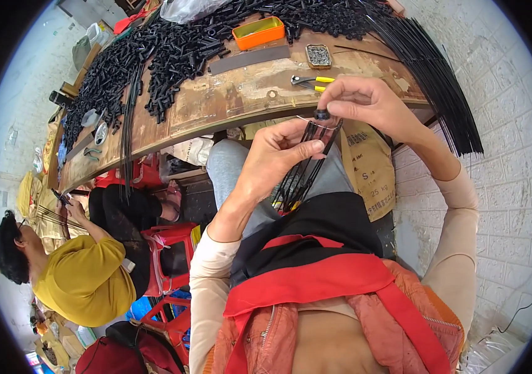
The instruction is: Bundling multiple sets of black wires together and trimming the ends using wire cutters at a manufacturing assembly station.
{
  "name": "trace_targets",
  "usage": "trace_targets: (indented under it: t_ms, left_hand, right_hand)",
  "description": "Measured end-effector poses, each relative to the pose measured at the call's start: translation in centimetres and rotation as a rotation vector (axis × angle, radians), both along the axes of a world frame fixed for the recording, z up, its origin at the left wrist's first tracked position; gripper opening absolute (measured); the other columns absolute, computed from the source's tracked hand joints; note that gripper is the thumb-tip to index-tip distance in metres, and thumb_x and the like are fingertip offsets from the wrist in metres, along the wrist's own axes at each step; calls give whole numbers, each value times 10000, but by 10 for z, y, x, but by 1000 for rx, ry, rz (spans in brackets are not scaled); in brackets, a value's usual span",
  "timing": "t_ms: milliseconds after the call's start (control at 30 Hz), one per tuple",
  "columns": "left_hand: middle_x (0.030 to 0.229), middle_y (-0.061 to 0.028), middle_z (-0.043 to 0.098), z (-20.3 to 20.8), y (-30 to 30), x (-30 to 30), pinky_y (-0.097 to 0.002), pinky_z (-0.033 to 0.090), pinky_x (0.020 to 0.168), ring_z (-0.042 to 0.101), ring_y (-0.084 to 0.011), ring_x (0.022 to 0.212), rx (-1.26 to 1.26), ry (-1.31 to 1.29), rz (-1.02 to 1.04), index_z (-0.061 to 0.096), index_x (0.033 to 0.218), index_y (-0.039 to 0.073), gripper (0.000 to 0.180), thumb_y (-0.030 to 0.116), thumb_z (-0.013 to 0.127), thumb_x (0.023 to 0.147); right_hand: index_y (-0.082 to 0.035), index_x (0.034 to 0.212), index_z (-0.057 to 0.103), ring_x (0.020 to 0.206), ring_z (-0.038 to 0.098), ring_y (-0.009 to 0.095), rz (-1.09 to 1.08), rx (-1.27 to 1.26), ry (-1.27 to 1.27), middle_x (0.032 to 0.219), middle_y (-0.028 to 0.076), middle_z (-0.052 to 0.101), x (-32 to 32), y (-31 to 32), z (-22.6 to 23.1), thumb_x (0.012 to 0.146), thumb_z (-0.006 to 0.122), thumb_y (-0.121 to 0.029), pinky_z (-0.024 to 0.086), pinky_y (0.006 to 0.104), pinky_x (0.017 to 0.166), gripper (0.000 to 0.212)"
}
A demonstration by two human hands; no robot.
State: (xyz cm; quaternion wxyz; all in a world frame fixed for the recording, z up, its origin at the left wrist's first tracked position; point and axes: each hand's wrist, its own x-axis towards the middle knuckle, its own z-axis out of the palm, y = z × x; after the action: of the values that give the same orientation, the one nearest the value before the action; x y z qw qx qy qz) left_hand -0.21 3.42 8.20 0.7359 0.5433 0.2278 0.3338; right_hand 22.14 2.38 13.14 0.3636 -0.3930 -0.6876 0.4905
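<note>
My left hand (275, 156) is closed around the upper part of a bundle of thin black rods (299, 184) that look like umbrella ribs and hang down over my lap. Just above them, my right hand (369, 106) pinches a small black round hub (321, 115) between thumb and finger. A thin pale wire (303, 118) sticks out to the left beside the hub; whether it passes through the rod ends is too small to tell. On the table behind my right fingers lie pincers (306, 80) with yellow handles, partly covered by that hand.
The wooden table (241, 93) carries a big heap of short black tubes (185, 68), an orange box (258, 33), a small tray of metal bits (318, 56) and long black rods (428, 75) overhanging its right edge. A co-worker (79, 274) sits at left near red stools (169, 255).
</note>
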Motion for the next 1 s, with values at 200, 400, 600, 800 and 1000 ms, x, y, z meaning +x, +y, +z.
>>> trace_targets:
  t_ms: [200, 400, 600, 800, 1000]
  left_hand:
    - [1106, -78, 684, -5, 1, -3, -273, 541, 845, 637, -113, 949, 9, -5, -9, 606, 1231, -19, 344, 10, 661, 893]
    - [1104, -73, 684, -3, 0, -4, -270, 541, 845, 638, -110, 948, -24, -34, 0, 616, 1210, -21, 323, 13, 663, 892]
    - [1082, -77, 685, -7, 2, -4, -332, 571, 849, 651, -148, 981, 25, -6, -15, 626, 1183, -4, 298, 17, 664, 888]
    - [1084, -84, 684, -6, 4, -6, -336, 572, 846, 653, -156, 982, 19, -14, -7, 625, 1184, -3, 299, 20, 665, 889]
    - [1091, -90, 684, -7, 6, -5, -338, 574, 842, 654, -159, 986, 15, -18, -10, 625, 1186, -7, 302, 21, 666, 888]
  right_hand:
    - [-21, 997, 612, 912, 600, 57, -28, -45, -13, 966, -5, 626, -9, -5, 6, 905, 665, -99, 477, 234, 839, 132]
    - [-24, 985, 614, 887, 599, 53, -63, -19, 17, 941, -7, 629, -10, -7, 3, 895, 674, -91, 480, 224, 824, 127]
    - [-25, 991, 618, 908, 604, 59, -66, -2, -32, 947, -2, 633, -11, -9, 6, 902, 660, -83, 483, 234, 847, 113]
    - [-23, 991, 618, 940, 607, 71, -56, -15, -2, 962, 11, 644, -10, -7, 3, 912, 647, -84, 481, 248, 872, 104]
    - [-19, 1003, 619, 937, 599, 70, -78, 26, 0, 988, 12, 647, -5, -3, -5, 929, 637, -128, 472, 256, 873, 133]
